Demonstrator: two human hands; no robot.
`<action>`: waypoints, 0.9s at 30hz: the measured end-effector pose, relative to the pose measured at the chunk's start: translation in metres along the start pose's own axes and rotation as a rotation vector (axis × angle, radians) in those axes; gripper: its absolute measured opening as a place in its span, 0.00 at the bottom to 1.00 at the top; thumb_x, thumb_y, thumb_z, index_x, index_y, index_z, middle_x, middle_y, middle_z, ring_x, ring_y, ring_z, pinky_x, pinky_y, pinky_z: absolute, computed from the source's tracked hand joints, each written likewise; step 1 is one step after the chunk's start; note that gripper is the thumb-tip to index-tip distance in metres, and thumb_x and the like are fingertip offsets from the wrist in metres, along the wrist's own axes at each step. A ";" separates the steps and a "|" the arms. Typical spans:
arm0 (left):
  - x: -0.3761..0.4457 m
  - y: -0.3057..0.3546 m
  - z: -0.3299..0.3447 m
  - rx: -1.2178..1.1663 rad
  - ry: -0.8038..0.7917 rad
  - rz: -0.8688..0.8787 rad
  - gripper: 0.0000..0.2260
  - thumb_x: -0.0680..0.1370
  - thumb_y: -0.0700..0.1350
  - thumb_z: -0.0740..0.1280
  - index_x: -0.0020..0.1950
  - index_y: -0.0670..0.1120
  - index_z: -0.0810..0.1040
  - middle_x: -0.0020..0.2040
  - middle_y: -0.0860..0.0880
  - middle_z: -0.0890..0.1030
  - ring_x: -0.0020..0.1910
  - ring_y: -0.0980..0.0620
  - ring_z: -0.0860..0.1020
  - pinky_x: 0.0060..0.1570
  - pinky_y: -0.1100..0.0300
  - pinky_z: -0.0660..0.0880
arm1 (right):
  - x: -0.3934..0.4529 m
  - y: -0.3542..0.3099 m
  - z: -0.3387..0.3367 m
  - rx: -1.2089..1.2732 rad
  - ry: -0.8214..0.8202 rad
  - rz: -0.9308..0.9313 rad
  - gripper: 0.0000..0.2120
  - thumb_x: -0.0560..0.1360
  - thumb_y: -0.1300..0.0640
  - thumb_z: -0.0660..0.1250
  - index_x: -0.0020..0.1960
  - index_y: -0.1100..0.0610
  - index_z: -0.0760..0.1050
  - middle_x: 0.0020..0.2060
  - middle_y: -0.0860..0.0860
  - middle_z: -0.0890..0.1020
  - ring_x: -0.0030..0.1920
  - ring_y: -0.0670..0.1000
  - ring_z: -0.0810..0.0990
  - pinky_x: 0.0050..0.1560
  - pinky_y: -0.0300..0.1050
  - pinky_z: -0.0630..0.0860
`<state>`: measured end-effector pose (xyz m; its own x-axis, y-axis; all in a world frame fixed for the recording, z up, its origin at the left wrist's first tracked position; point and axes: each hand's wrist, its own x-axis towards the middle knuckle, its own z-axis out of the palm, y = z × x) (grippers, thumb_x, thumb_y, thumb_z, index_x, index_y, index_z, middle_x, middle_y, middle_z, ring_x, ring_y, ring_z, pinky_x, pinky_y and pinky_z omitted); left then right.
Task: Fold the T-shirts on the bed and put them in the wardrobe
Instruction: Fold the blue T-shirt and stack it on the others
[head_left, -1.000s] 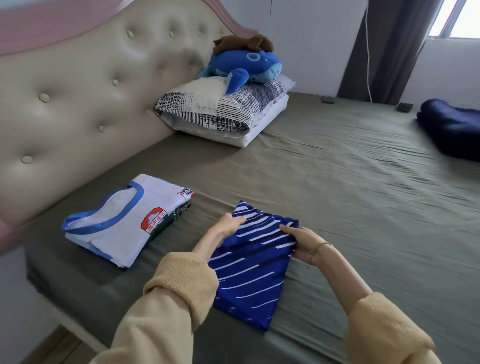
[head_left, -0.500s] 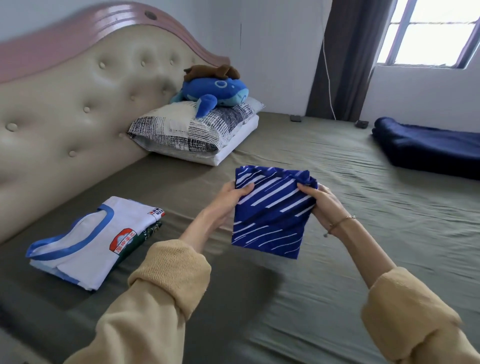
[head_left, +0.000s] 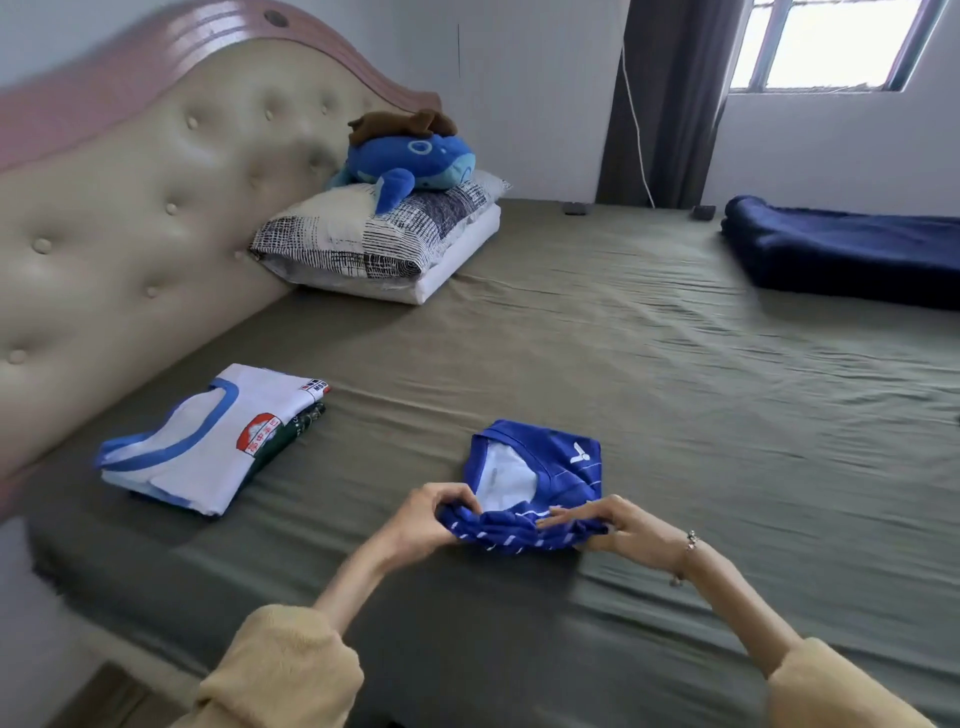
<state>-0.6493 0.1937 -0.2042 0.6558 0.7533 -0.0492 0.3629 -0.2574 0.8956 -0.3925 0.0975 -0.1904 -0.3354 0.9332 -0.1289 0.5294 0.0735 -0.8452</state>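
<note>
while both grips pinch the blue t-shirt (head_left: 540, 467) near edge | left hand (head_left: 431, 519) | right hand (head_left: 623, 527) | white t-shirt (head_left: 208, 441) well left

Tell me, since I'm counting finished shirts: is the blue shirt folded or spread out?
Folded: the blue shirt lies as a small packet on the bed, collar up, both hands gripping its near edge.

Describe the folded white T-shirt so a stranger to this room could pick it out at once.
Start at the padded cream headboard along the left of the bed. On the olive sheet just below it, well short of the stacked pillows, lies a folded white T-shirt on top of a darker garment. Its blue-trimmed collar and red chest badge set it apart from the blue striped T-shirt by the hands.
</note>
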 end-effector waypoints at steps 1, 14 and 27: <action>-0.005 -0.004 0.002 0.044 -0.003 -0.004 0.14 0.64 0.32 0.69 0.38 0.52 0.79 0.43 0.50 0.83 0.46 0.57 0.79 0.51 0.60 0.73 | -0.004 0.002 0.007 -0.038 -0.038 0.012 0.23 0.75 0.70 0.63 0.62 0.47 0.75 0.64 0.48 0.76 0.71 0.43 0.66 0.72 0.40 0.59; -0.020 0.001 0.022 0.171 0.347 -0.164 0.15 0.71 0.27 0.59 0.45 0.41 0.83 0.53 0.46 0.79 0.55 0.52 0.76 0.54 0.68 0.69 | -0.015 0.003 0.025 0.119 0.538 0.233 0.17 0.71 0.74 0.60 0.46 0.56 0.82 0.46 0.51 0.84 0.53 0.50 0.82 0.52 0.34 0.76; 0.033 -0.010 0.034 -0.225 0.160 -0.602 0.33 0.75 0.52 0.70 0.72 0.35 0.63 0.68 0.42 0.72 0.65 0.46 0.72 0.61 0.59 0.70 | 0.044 0.018 0.002 0.588 0.607 0.706 0.18 0.68 0.53 0.75 0.51 0.61 0.73 0.41 0.54 0.79 0.40 0.51 0.77 0.36 0.42 0.73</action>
<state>-0.6090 0.2005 -0.2298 0.2691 0.8111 -0.5193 0.4765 0.3565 0.8037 -0.3992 0.1396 -0.2118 0.4208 0.7288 -0.5401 -0.0561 -0.5734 -0.8174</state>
